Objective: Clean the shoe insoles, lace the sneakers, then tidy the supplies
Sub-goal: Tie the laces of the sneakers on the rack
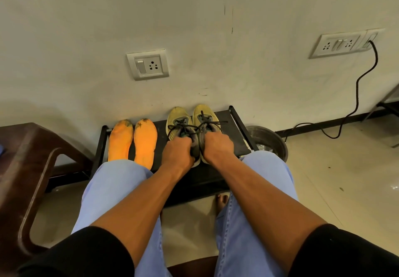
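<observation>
Presently gripped: left hand [177, 152] and right hand [218, 146] closed on heel collars of yellow sneakers [191, 125], laces loose. Orange insoles [132, 140] left of hands on worktop [224, 130]. Judged lacing stage; next, free a hand for laces.

Brown plastic stool [26, 168] at left; wall socket [147, 64] above; metal bowl [268, 140] on floor; black cable [358, 86] trailing

light: soft, even indoor light is falling from above, warm-tinted | shadows: a diffuse shadow is lying on the wall [194, 28] at left; the floor under the black rack [220, 117] is staying dim | distortion: wide-angle bending is curving the edges | focus: sharp centre; corners are perhaps softening slightly
</observation>
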### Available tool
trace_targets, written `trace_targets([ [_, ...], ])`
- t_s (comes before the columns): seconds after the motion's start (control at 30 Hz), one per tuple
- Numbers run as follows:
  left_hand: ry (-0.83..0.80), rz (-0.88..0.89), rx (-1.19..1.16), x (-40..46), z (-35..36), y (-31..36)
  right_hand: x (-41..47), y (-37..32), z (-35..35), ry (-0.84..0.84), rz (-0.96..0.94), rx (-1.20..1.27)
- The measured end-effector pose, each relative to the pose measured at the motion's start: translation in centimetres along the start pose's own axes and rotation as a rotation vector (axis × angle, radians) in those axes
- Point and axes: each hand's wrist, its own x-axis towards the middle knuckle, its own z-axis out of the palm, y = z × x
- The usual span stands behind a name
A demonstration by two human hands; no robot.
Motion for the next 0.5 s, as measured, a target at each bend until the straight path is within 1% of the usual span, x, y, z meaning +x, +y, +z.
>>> trace_targets([
  [0.13, -0.017, -0.007, 0.013, 0.0, -0.2, 0.0, 0.1, 0.1, 0.1, -0.001, -0.009, 0.009],
  [0.37, -0.057, -0.033, 0.116, 0.0, -1.2, 0.4, -0.2, 0.3, -0.3, -0.011, 0.014, 0.069],
  [0.5, -0.036, -0.019, 0.140, 0.0, -2.6, 0.7, -0.5, 0.5, -1.2, 0.068, -0.030, 0.018],
])
